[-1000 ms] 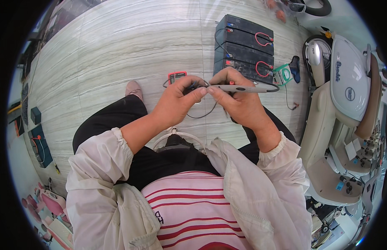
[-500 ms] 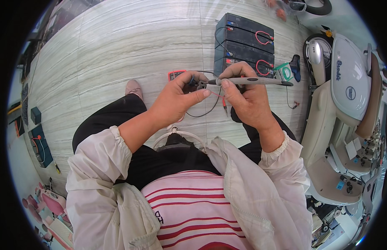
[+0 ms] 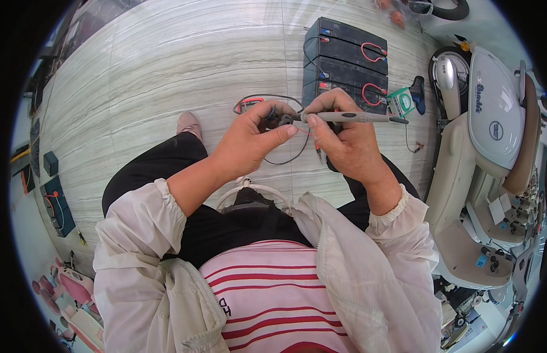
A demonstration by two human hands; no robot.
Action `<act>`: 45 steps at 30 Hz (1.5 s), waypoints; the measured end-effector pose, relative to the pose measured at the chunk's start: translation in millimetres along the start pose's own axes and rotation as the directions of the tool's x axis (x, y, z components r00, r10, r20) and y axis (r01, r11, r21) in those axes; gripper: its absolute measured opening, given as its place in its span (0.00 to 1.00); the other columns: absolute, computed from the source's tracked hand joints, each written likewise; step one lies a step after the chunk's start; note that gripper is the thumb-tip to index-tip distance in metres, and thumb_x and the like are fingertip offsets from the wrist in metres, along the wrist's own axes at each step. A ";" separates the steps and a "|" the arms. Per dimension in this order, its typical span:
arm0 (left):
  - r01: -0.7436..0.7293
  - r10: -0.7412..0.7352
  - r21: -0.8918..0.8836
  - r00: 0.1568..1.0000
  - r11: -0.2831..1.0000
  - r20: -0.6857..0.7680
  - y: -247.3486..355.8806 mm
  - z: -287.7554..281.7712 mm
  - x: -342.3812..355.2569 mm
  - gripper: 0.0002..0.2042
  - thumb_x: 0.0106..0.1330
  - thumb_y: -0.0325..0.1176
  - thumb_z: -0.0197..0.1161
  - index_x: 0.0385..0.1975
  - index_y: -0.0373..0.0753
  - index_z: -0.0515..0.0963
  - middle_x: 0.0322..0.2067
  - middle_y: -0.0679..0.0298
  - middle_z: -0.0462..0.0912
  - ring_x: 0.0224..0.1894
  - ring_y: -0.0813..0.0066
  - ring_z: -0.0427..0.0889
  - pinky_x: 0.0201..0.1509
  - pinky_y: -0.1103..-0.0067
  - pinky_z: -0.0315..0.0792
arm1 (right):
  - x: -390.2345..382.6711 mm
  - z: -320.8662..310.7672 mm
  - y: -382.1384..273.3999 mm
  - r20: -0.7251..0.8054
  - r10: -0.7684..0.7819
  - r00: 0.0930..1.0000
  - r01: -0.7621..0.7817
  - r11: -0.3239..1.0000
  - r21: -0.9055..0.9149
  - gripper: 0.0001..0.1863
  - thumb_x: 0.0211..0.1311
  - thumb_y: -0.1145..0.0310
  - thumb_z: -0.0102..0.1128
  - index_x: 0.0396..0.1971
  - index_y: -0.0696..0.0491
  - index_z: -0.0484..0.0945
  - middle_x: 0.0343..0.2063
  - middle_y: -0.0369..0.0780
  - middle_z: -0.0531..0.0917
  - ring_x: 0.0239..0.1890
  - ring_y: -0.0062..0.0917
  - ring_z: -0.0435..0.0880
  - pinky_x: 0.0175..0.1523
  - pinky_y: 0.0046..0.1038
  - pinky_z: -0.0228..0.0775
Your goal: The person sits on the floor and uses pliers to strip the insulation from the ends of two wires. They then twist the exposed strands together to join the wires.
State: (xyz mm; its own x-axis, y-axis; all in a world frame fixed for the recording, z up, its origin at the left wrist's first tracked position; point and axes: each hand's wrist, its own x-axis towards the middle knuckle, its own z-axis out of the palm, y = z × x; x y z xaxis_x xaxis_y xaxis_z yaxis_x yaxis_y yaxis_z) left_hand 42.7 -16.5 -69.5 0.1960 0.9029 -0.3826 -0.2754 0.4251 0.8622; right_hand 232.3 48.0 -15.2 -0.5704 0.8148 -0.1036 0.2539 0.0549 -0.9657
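In my left hand (image 3: 254,130), a small dark connector-like piece (image 3: 286,119) is pinched between thumb and fingers; its details are too small to tell. My right hand (image 3: 351,136) grips a grey pen-shaped tool (image 3: 350,117) with a dark tip and a dark far end. The tool lies nearly level, its tip pointing left and meeting the dark piece, though exact contact is partly hidden by fingers. Below the hands hang a thin red wire and a test probe (image 3: 318,154). Beyond my left hand, a red-edged meter (image 3: 248,105) shows in part, a black cable (image 3: 267,96) looping around it.
Several black batteries (image 3: 347,62) with red jumper wires stand together on the floor ahead. Right of them lie a green-and-white box (image 3: 400,102) and a dark object (image 3: 417,95). A white-and-beige scooter (image 3: 491,112) borders the right. Another battery-like block (image 3: 57,203) sits far left.
My right hand has shifted slightly left, bringing the tool's tip closer in to the dark piece. The black cable now arches over the meter. My left hand stays nearly still.
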 end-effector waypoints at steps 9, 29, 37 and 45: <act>-0.075 0.077 0.052 0.997 0.996 -0.024 -3.1 1.0 0.4 0.14 0.70 0.35 0.65 0.51 0.37 0.78 0.42 0.67 0.80 0.43 0.82 0.76 0.49 0.80 0.71 | 0.2 -0.8 2.7 0.044 -0.088 0.995 0.094 0.986 -0.141 0.06 0.63 0.75 0.62 0.37 0.56 0.74 0.28 0.36 0.76 0.26 0.20 0.72 0.31 0.24 0.65; -0.071 0.076 0.138 0.997 0.988 -0.030 -8.2 -3.8 4.1 0.13 0.69 0.38 0.66 0.46 0.36 0.80 0.32 0.69 0.77 0.35 0.83 0.73 0.40 0.83 0.69 | -0.2 -8.6 -4.4 0.147 -0.109 0.983 0.133 0.978 -0.163 0.07 0.64 0.76 0.61 0.41 0.57 0.76 0.31 0.37 0.77 0.30 0.20 0.73 0.35 0.23 0.66; -0.003 0.001 0.113 1.000 0.994 0.019 2.7 -1.4 2.7 0.14 0.69 0.39 0.66 0.46 0.36 0.80 0.33 0.68 0.79 0.36 0.82 0.77 0.40 0.82 0.74 | 1.4 -22.5 10.6 0.019 -0.028 0.999 0.030 0.990 -0.140 0.08 0.70 0.70 0.53 0.41 0.58 0.73 0.32 0.41 0.76 0.36 0.32 0.75 0.43 0.33 0.69; 0.104 -0.114 0.063 0.976 0.993 0.185 0.0 -0.7 -3.5 0.11 0.71 0.36 0.63 0.45 0.34 0.78 0.38 0.66 0.79 0.39 0.80 0.79 0.46 0.79 0.77 | 7.4 -25.9 -1.6 0.270 -0.097 0.958 0.207 0.885 -0.416 0.11 0.68 0.68 0.57 0.48 0.50 0.81 0.31 0.41 0.77 0.35 0.36 0.77 0.41 0.34 0.70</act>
State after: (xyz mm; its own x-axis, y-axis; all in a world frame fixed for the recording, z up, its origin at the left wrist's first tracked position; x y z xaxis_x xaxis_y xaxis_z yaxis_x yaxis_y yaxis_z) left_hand 41.3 -19.6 -68.4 0.3968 0.8212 -0.4100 -0.1936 0.5115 0.8372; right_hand 247.9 69.0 -8.2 -0.7820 0.6194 -0.0695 0.4315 0.4576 -0.7775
